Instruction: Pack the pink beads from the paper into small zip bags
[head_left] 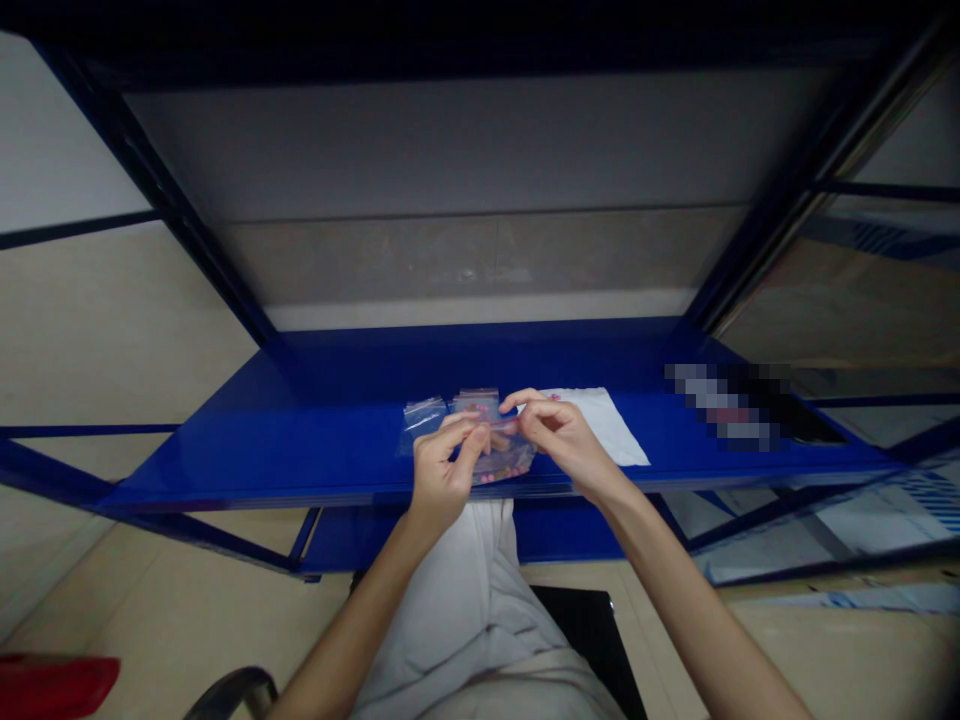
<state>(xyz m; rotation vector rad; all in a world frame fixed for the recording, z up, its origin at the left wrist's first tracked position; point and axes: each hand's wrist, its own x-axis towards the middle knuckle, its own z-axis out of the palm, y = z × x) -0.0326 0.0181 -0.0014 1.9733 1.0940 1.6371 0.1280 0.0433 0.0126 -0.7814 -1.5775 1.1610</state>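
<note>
Between my two hands is a clear zip-lock bag [504,462] with small pink pieces in its bottom. The fingers of my left hand [448,465] pinch the bag's upper left edge. At the upper right edge, the thumb and a finger of my right hand [559,430] press together on the same bag. Just beyond lies another zip-lock bag [477,396] with pinkish bits in it, partly covered by my left fingers. To its left rests a flat clear zip-lock bag [421,415]. A white sheet [611,425] with a few small pink pieces lies beside my right hand.
All of this lies on a blue metal shelf [322,420] with upright posts at both sides. A dark flat object [814,420], partly blurred out, sits at the shelf's right end. My legs are under the shelf's front edge. Something red [56,685] shows at lower left.
</note>
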